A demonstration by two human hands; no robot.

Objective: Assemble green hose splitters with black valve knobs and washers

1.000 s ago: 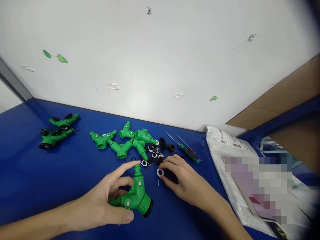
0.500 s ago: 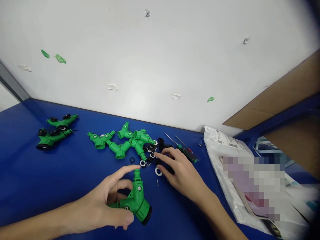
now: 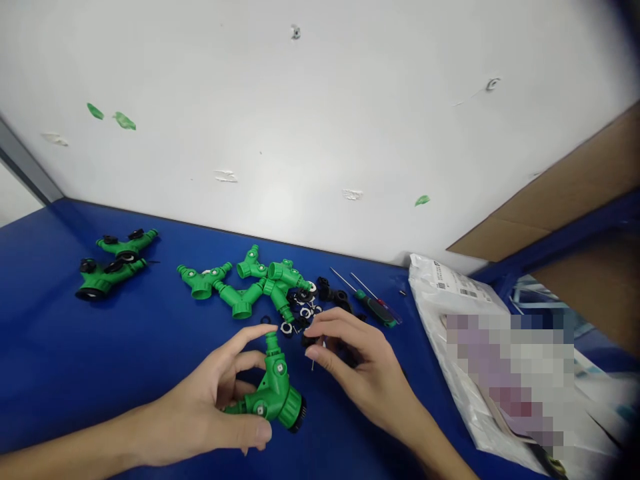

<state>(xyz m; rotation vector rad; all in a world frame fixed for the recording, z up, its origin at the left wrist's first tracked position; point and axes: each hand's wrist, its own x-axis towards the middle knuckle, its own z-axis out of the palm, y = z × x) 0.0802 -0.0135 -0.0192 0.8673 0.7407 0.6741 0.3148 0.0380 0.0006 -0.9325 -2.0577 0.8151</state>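
**Right hand (image 3: 360, 377) drawn leftward, closing in on Y-connector (image 3: 274, 393) held by left hand (image 3: 197, 393)**

Right hand has moved left since the earlier frame, and its fingertips now sit just beside the connector's upper spout. Head view only. Right thumb and index are pinched closed on a small black part (image 3: 309, 340), too small to identify; a thin pin (image 3: 313, 363) shows just below them.

Left hand is curled around the green connector, gripping its body from below with the thumb across the front. The index finger extends over the spout without clearly touching it. The connector sits low in view, above the blue table (image 3: 150, 367), its black-ringed outlet pointing down and right.

Beyond the hands, a heap of black nuts and white washers (image 3: 303, 308) lies near the fingertips. Four bare green connectors (image 3: 240, 300) are clustered just left of the heap. Two connectors with black knobs (image 3: 113, 263) lie further left, well apart. Two screwdrivers (image 3: 375, 310) lie to the right of the heap, and a white plastic mailer (image 3: 450, 287) lies further right, partly pixelated. A white wall (image 3: 320, 133) stands behind the table, with green scraps (image 3: 95, 111) stuck on it. Cardboard (image 3: 550, 220) fills the upper right.
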